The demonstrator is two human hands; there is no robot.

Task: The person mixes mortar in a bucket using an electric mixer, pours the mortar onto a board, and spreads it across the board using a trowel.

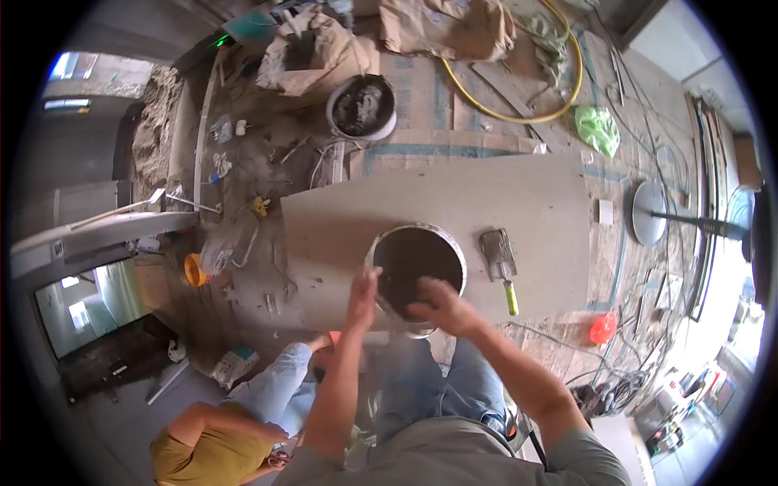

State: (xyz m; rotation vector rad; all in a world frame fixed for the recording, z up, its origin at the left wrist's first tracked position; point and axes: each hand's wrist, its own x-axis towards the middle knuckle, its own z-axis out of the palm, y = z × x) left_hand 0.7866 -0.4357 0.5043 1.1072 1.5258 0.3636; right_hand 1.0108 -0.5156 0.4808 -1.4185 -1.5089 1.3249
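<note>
A round bucket point(459, 253) with a pale rim stands on a large grey-beige board in front of me; its inside is dark and grey-brown. At its left rim is my left hand point(364, 296), with the fingers closed against the edge. My right hand point(442, 305) reaches over the near right part of the opening. It is smeared by motion, so I cannot make out its fingers or whether it holds anything. Right of the bucket, a trowel point(498, 254) with a dirty grey blade and a yellow-green handle lies on the board.
Beyond the board point(535, 194) stands another bucket point(387, 128) of wet grey mix, near an open paper sack point(279, 77). A yellow hose point(580, 69) curves at the back right. A person in a mustard top point(198, 454) sits close on my left. Cables point(604, 393) lie right.
</note>
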